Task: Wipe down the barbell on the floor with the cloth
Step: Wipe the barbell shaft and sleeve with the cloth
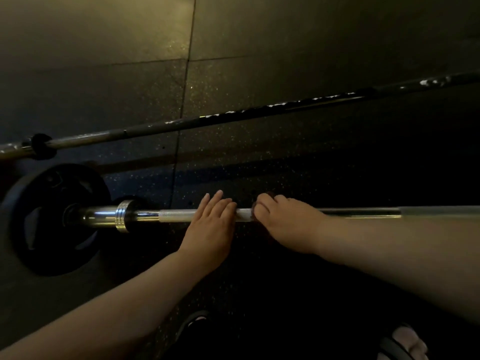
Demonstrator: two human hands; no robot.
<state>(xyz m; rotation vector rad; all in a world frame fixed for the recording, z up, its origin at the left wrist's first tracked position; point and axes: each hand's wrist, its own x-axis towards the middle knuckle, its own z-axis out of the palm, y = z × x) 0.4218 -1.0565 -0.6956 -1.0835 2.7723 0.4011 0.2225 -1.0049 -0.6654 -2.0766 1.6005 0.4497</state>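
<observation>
The left hand (210, 224) lies flat on the heavy, hard bar (176, 215). The right hand (283, 219) maybe squeezes a dark cloth (270, 194) around it.

Dark speckled rubber floor tiles (233, 74) with seams crossing. A second, scuffed-up black bar (259, 110) lies further back, angled, with a dark collar (41, 146) near its left end. Sandaled foot (405, 344) bottom right.
</observation>
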